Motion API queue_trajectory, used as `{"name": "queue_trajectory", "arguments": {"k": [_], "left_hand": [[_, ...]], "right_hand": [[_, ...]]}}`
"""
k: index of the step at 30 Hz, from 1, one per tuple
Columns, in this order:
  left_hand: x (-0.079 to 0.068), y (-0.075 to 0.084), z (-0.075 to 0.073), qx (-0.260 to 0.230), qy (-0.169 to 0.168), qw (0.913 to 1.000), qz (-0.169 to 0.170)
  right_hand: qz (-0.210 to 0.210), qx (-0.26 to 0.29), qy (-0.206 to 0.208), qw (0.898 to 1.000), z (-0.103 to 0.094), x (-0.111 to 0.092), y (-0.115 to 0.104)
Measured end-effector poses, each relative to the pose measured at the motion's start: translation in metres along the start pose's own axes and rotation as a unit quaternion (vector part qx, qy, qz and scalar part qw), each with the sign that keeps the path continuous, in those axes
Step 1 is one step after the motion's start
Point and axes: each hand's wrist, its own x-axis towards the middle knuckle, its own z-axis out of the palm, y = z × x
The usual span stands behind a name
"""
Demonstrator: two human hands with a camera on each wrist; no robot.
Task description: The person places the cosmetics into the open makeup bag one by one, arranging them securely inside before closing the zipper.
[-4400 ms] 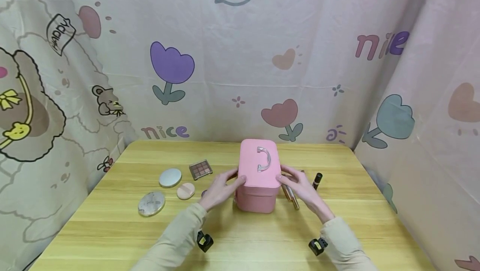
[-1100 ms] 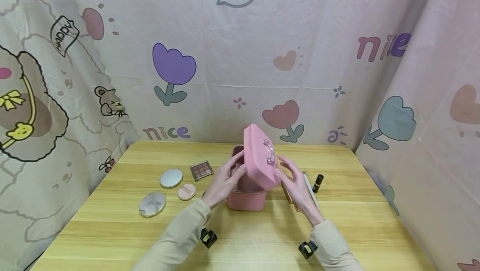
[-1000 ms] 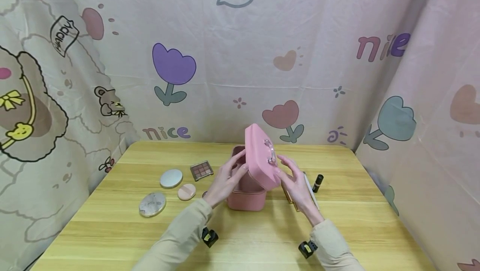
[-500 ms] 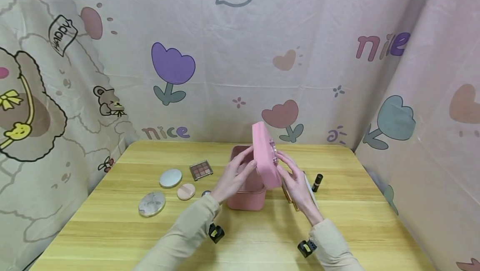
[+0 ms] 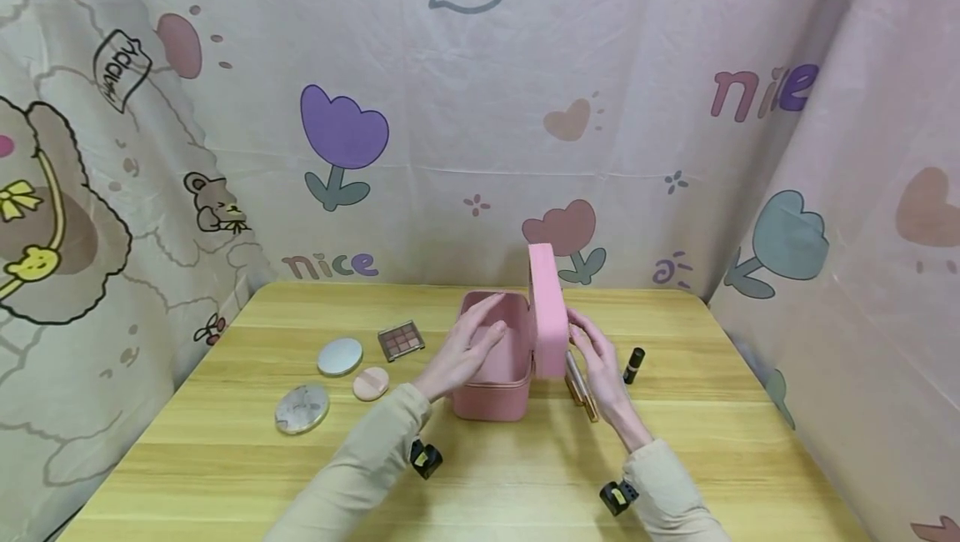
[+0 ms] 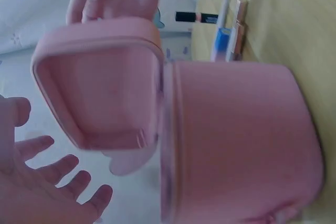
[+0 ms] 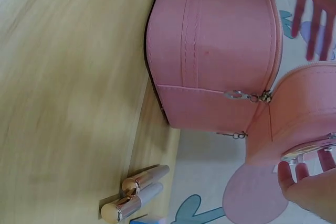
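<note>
A pink cosmetic case stands unzipped on the wooden table. Its lid is hinged up on the right side, nearly upright, and the pink interior shows no contents. My left hand hovers over the opening with fingers spread, apart from the lid, as the left wrist view also shows. On the lid's outer side, my right hand has its curled fingers at the silver handle. In the right wrist view, zipper pulls hang at the hinge side.
Left of the case lie an eyeshadow palette, a silver round compact, a powder puff and a marbled compact. To its right are slim gold-ended tubes, a black tube and a white-and-blue stick.
The case's lid, closed at first, has swung up and right to nearly upright. My left hand has let go of the lid's edge; my right hand has stayed with the lid.
</note>
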Motion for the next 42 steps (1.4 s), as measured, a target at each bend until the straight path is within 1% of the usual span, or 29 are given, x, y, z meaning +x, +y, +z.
{"name": "queue_trajectory", "arguments": {"k": [3,6,9,10,13,16,19,23,30,34,37,40,42], "left_hand": [[-0.005,-0.01,-0.003,0.009,0.009,0.9997,-0.02],[-0.011,-0.022,-0.006,0.025,0.025,0.9984,-0.045],[-0.017,-0.035,-0.008,0.045,0.04,0.9951,-0.079],[-0.019,-0.039,-0.009,0.049,0.043,0.9934,-0.095],[-0.025,-0.047,-0.011,0.057,0.043,0.9878,-0.138],[-0.028,-0.052,-0.013,0.05,0.034,0.984,-0.167],[-0.03,-0.056,-0.013,0.045,0.026,0.9845,-0.167],[-0.031,-0.061,-0.01,0.04,0.022,0.9872,-0.153],[-0.032,-0.065,-0.007,0.029,0.036,0.9899,-0.134],[-0.034,-0.066,-0.007,0.025,0.037,0.9912,-0.125],[-0.035,-0.066,-0.006,0.018,0.038,0.9915,-0.123],[-0.035,-0.067,-0.005,0.016,0.042,0.9919,-0.119],[-0.036,-0.067,-0.005,0.012,0.043,0.9915,-0.122]], "right_hand": [[0.003,0.003,0.005,1.0,-0.002,0.0,-0.002],[0.01,0.009,0.004,1.0,-0.004,0.0,-0.005],[0.016,0.019,0.002,1.0,-0.007,0.001,-0.006],[0.017,0.02,0.003,1.0,-0.009,0.002,-0.006],[0.021,0.028,0.007,0.999,-0.012,0.002,-0.005],[0.027,0.031,0.007,0.999,-0.016,0.003,-0.004],[0.032,0.031,0.011,0.999,-0.018,0.004,-0.004],[0.032,0.034,0.019,0.999,-0.02,0.003,-0.004],[0.03,0.055,0.026,0.998,-0.023,0.002,-0.004],[0.029,0.074,0.033,0.996,-0.027,0.001,-0.003],[0.026,0.085,0.029,0.996,-0.03,0.001,-0.002],[0.025,0.086,0.019,0.996,-0.034,0.001,-0.001],[0.027,0.085,0.015,0.996,-0.036,0.001,-0.001]]}}
